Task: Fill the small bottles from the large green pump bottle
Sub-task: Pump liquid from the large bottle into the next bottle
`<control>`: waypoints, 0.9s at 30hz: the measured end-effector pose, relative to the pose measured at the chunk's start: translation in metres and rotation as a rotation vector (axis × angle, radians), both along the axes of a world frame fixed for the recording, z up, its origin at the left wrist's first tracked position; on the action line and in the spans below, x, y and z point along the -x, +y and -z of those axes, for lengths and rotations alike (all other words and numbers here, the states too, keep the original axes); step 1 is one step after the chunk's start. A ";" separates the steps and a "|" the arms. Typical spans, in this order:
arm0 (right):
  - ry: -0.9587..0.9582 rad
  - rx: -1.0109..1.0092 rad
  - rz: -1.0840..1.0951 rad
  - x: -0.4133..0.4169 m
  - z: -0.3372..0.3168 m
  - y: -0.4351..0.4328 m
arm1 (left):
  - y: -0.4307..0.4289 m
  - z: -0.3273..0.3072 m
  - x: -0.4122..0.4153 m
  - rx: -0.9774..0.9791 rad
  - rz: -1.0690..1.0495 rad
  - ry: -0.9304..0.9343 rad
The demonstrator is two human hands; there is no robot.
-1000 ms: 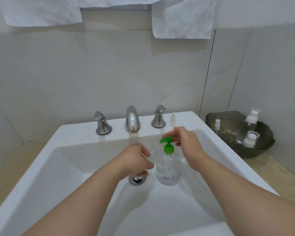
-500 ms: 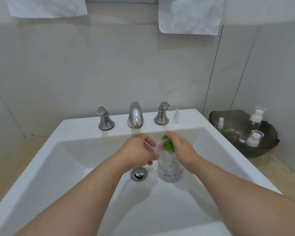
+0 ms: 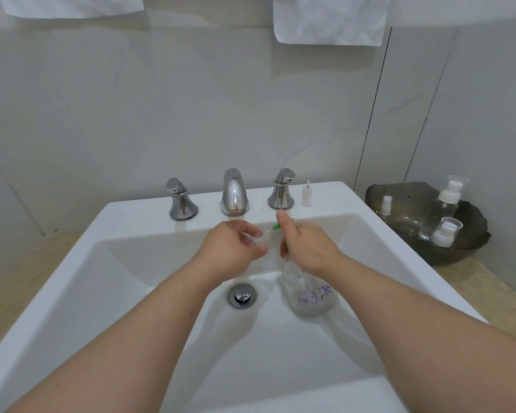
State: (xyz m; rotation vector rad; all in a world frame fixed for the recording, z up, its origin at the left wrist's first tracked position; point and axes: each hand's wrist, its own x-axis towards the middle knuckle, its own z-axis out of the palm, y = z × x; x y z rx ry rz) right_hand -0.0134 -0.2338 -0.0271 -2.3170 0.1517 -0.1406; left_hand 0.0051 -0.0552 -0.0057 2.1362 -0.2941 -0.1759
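My left hand [image 3: 233,251] was curled round a small bottle [image 3: 265,237], clear and hard to make out, pinched between fingers and thumb over the basin of the sink [image 3: 131,222]. My right hand [image 3: 309,248], just beside it, gripped the green pump [image 3: 276,226] of the pump bottle [image 3: 310,296], thumb sticking up. The pump bottle stood in the basin, right of the drain [image 3: 242,295], with purple writing on its side. Along the sink's back edge sat the spout [image 3: 234,193], two handles [image 3: 181,201] and a little white nozzle [image 3: 306,195] near the right corner. On the counter [image 3: 489,293] to the right, a dark dish [image 3: 459,254] held other bottles [image 3: 449,195].
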 end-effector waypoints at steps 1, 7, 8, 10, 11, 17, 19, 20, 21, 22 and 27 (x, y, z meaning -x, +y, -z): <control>0.024 0.067 -0.002 0.000 -0.003 0.000 | 0.001 0.001 0.000 -0.006 0.004 0.010; 0.031 0.347 0.000 0.002 -0.005 0.007 | 0.004 0.008 -0.002 -0.090 0.036 0.073; 0.027 0.332 -0.004 0.001 -0.004 0.007 | 0.003 0.009 -0.002 -0.092 0.039 0.087; 0.035 0.279 -0.017 -0.001 -0.003 0.006 | 0.003 0.009 -0.003 -0.086 0.036 0.114; 0.058 0.245 -0.028 -0.002 -0.004 0.006 | 0.003 0.009 -0.003 -0.085 0.029 0.122; 0.129 0.146 0.006 -0.012 -0.001 0.005 | 0.001 0.009 -0.006 -0.120 -0.009 0.141; 0.092 0.151 0.046 -0.014 0.005 0.002 | 0.000 0.009 -0.007 -0.150 -0.008 0.140; 0.076 0.145 0.064 -0.014 0.006 0.001 | -0.001 0.010 -0.007 -0.166 -0.009 0.136; 0.058 0.139 0.079 -0.013 0.007 -0.001 | -0.001 0.009 -0.007 -0.176 -0.013 0.134; 0.038 0.134 0.094 -0.012 0.008 -0.002 | -0.002 0.009 -0.007 -0.170 -0.017 0.144; -0.086 0.165 0.124 -0.005 0.008 0.001 | -0.007 0.010 -0.004 -0.010 -0.024 0.257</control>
